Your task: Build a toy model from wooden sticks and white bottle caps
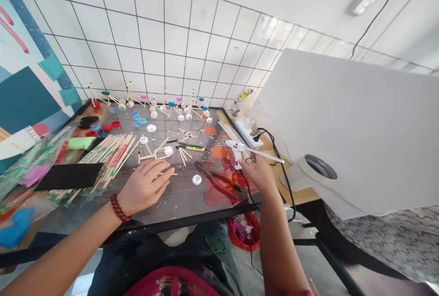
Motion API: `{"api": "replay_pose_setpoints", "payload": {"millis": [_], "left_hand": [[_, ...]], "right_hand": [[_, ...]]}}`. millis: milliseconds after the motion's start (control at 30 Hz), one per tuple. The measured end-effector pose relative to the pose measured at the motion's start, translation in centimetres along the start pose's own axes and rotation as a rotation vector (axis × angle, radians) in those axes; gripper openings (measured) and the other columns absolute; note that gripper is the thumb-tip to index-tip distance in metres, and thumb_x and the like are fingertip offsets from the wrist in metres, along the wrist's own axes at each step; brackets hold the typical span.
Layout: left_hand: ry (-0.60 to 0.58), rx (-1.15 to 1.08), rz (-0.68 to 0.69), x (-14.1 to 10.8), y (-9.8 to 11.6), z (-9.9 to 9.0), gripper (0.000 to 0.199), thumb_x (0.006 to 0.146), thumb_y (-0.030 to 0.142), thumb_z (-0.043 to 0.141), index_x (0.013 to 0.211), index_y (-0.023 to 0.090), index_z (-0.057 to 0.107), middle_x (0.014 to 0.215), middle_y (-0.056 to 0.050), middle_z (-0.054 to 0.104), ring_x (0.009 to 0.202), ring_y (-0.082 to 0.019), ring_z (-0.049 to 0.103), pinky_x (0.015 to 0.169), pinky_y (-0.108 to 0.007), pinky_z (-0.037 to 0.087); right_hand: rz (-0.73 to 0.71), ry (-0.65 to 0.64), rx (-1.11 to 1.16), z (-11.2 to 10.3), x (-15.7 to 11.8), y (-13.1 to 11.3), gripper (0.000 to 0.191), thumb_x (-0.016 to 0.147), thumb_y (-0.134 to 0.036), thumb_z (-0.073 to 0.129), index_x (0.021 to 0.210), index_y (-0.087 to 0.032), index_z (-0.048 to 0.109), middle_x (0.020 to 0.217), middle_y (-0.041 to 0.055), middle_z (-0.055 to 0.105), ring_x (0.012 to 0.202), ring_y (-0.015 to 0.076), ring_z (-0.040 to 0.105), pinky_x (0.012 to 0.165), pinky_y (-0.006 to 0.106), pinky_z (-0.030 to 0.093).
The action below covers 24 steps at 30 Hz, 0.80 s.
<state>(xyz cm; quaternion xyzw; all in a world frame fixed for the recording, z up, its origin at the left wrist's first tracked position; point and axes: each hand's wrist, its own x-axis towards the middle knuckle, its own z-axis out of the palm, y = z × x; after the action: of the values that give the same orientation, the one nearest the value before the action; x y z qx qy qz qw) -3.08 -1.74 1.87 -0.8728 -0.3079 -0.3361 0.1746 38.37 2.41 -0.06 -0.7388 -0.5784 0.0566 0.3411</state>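
Hot glue gun [235, 148] held up above the glass-topped counter [178, 207], white, black cord hanging from it and a long glue stick [265, 153] jutting from its back end. Right hand [258, 172] raised just under and behind the gun, forearm rising from the lower edge of the view, wrist bent, grip narrow and closed on the gun's handle. Well left of the gun, left hand [144, 186] low and flat, palm down, fingers spread toward the gun, grip wide and holding nothing; red bead bracelet [119, 207] on that wrist. Fingertips just short of a small model of wooden sticks [154, 152] topped with a white bottle cap. Directly below the gun, red-handled pliers [214, 179] lying on red plastic film [219, 197], with a loose white cap [196, 179] a little to the left. Yellow utility knife [191, 148] near the gun on its left. Row of stick-and-cap figures [151, 106] far beyond the gun, bundled wooden sticks [109, 163] well to its left, power strip [248, 133] just beyond it on the right.
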Motion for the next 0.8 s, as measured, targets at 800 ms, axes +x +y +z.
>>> {"api": "replay_pose_setpoints", "payload": {"millis": [800], "left_hand": [[-0.278, -0.264, -0.727, -3.2, -1.4, 2.2, 0.047, 0.083, 0.034, 0.076, 0.127, 0.02, 0.07, 0.133, -0.018, 0.074, 0.129, -0.04, 0.068, 0.111, -0.058, 0.057]], "right_hand": [[-0.698, -0.52, -0.248, 9.3, -9.2, -17.3, 0.029, 0.102, -0.023, 0.067, 0.13, -0.017, 0.071, 0.123, 0.0143, 0.073, 0.11, 0.029, 0.069, 0.095, 0.038, 0.054]]}}
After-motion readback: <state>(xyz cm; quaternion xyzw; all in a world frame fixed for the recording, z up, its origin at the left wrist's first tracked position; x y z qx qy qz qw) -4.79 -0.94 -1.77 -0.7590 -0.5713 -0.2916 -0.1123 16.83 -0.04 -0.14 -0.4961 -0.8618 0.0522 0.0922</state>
